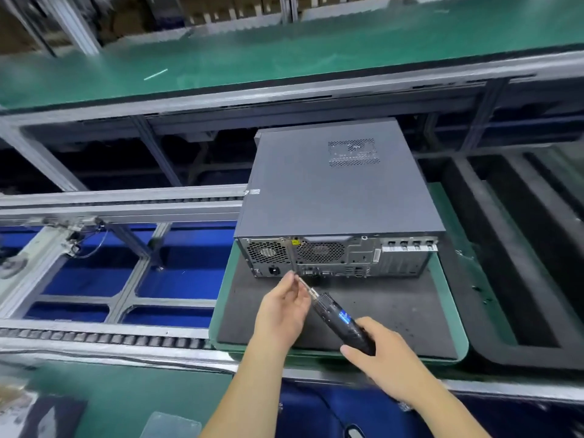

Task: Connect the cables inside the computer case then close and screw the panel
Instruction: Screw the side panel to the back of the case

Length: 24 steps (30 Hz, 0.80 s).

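Screw, if one sits at the bit tip, is too small for me to make out; the spot is covered by the fingertips of my left hand point(286, 306), which pinch the thin metal bit near its end. Cables inside the computer case point(339, 197) are hidden: the side panel point(319, 184) already lies closed on top. Port labels on the rear face are blurred.

Case rests on a dark foam mat point(379, 305) set in a green-rimmed tray point(450, 298) on a roller conveyor line point(104, 338). Green belt point(284, 55) runs across the far side; aluminium frame rails point(120, 197) and blue sheeting point(186, 267) show at left. Green table point(126, 403) edge lies nearest me.

Case lies flat, long axis running away from me, rear face with fan grilles toward me.

Right hand point(379, 355) grips the black electric screwdriver point(343, 320) by its body; the tool slants up-left, bit end against the lower rear face beside the power socket.
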Each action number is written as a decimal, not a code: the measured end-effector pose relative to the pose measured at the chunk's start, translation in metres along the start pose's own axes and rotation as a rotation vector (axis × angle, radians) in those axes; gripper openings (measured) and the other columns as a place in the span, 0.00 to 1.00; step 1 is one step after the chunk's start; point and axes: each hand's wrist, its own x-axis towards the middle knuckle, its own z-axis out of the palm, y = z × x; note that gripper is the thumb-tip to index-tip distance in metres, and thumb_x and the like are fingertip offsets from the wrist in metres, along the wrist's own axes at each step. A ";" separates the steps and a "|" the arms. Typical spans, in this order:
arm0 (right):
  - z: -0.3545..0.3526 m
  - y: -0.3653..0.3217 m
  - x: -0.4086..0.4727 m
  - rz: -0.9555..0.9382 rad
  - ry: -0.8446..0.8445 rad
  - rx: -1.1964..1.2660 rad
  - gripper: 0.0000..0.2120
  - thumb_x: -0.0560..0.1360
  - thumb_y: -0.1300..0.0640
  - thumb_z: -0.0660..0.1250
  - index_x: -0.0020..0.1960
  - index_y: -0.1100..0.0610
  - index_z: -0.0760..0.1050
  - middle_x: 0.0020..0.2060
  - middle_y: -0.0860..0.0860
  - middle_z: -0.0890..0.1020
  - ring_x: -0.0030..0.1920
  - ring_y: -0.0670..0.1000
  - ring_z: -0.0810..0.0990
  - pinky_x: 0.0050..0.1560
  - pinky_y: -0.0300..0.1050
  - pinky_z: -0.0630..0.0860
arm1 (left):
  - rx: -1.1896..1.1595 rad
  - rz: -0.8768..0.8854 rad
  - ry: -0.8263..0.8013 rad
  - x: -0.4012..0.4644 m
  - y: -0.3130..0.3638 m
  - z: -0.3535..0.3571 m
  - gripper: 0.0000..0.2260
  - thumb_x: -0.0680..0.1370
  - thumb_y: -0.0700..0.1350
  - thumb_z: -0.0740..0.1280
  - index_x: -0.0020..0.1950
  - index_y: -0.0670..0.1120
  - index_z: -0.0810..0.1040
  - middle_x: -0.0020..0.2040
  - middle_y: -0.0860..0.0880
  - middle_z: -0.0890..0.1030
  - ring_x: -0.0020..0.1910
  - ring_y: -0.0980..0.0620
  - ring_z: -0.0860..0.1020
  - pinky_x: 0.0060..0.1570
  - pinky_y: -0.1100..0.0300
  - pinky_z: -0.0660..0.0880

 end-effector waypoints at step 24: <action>-0.007 -0.026 0.003 0.046 -0.033 0.120 0.13 0.70 0.39 0.69 0.51 0.44 0.75 0.34 0.44 0.81 0.29 0.44 0.78 0.35 0.43 0.77 | 0.618 0.051 -0.180 0.002 0.048 0.018 0.12 0.69 0.35 0.70 0.52 0.37 0.80 0.41 0.42 0.84 0.40 0.49 0.83 0.45 0.58 0.81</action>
